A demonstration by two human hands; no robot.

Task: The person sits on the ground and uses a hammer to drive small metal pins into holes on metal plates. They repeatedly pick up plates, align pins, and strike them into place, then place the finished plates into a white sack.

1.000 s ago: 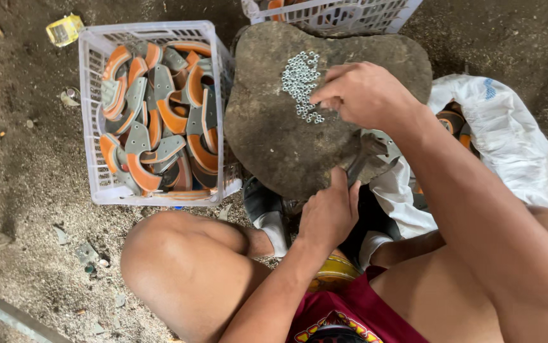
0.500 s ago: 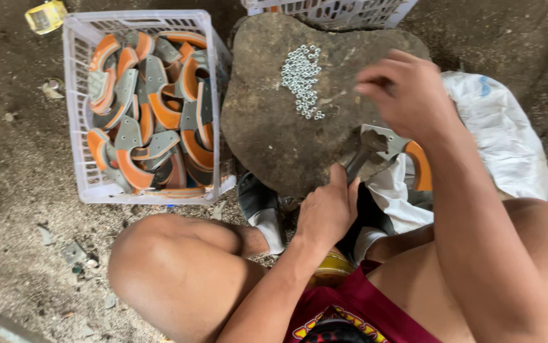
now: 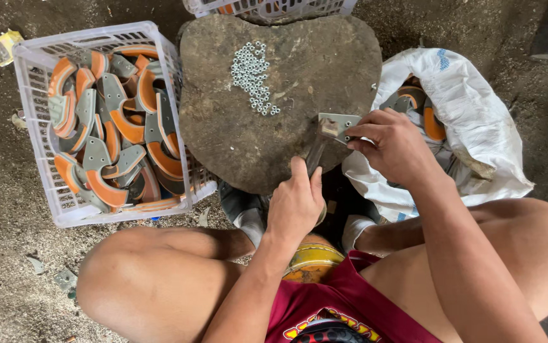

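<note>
I sit over a flat grey stone block (image 3: pixel 236 140). My right hand (image 3: pixel 393 145) pinches a grey metal plate piece (image 3: pixel 338 124) at the block's right edge. Close below it, my left hand (image 3: pixel 296 204) is closed round a dark tool (image 3: pixel 316 152) that points up toward the plate. Its head is hidden under the plate. A small pile of silvery rivets (image 3: pixel 252 75) lies on the upper middle of the block, apart from both hands.
A white plastic basket (image 3: pixel 39 70) full of curved orange-and-grey parts (image 3: pixel 118 127) stands left of the block. At right, a white sack (image 3: pixel 471 121) holds more such parts. Another basket (image 3: pixel 267 9) sits beyond the block. My bare knees frame a yellow round object (image 3: pixel 312 262). Dirt floor all around.
My right hand has left the rivet pile and come down to the block's right edge, now holding the grey plate. The left hand has stayed on the tool.
</note>
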